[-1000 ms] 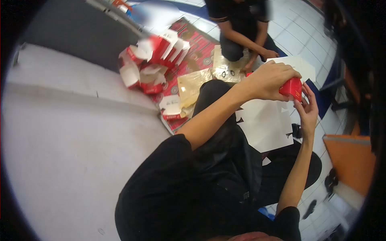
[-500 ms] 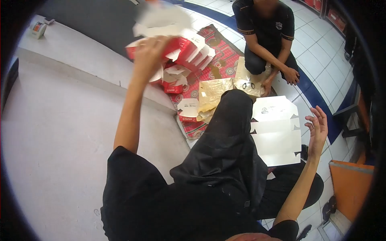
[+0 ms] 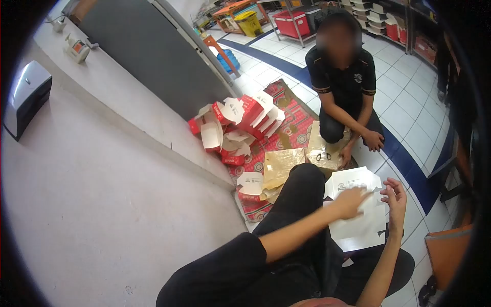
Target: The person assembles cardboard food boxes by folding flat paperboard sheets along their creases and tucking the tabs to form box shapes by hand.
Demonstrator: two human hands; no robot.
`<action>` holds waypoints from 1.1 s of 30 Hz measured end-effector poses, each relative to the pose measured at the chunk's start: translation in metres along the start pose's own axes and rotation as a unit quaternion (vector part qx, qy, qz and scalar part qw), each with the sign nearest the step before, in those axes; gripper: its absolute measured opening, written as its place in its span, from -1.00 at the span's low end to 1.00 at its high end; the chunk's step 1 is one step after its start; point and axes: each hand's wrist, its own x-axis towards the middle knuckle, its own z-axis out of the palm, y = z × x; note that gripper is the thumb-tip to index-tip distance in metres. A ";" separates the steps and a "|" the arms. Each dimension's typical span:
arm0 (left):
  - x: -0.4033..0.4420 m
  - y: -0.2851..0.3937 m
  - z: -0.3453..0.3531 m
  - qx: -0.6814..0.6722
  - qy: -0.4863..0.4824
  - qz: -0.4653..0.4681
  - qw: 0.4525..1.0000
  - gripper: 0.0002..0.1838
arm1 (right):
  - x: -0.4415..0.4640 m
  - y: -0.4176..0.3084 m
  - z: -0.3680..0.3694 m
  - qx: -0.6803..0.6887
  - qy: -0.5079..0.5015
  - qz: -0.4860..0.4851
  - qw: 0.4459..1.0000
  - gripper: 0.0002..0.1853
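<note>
A flat white carton sheet (image 3: pixel 358 230) with notched edges and small print lies over my lap. Above its upper part is my left hand (image 3: pixel 350 203), blurred by motion, so its fingers cannot be made out. My right hand (image 3: pixel 396 199) is raised at the sheet's right edge, fingers bent and apart, with nothing seen in it. Folded red and white boxes (image 3: pixel 245 115) are heaped on a red patterned mat (image 3: pixel 291 105). Nearer to me, one more small box (image 3: pixel 250 185) rests beside brown wrapped packages (image 3: pixel 281 166).
Another person (image 3: pixel 348 87) crouches across from me, hands near a brown package. A white ledge (image 3: pixel 117 169) runs along the left, with a pump bottle (image 3: pixel 76 49) on it. An orange panel (image 3: pixel 450 256) stands at the lower right. Shelves line the back.
My left hand first held a red box beside my right hand, then reached to the heap, and is now back over the sheet without the box. The view has tilted up.
</note>
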 end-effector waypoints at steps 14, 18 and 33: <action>-0.049 0.042 0.123 0.162 -0.087 -0.042 0.982 0.72 | -0.026 0.015 -0.031 -0.089 0.075 -0.010 0.993 -0.64; -0.051 0.033 0.155 0.142 -0.052 -0.012 0.988 0.73 | -0.020 0.032 -0.039 -0.125 0.115 -0.046 0.984 -0.57; -0.028 0.005 0.083 -0.076 -0.171 -0.055 0.981 -0.70 | -0.030 0.009 -0.021 -0.129 0.057 -0.013 0.990 -0.69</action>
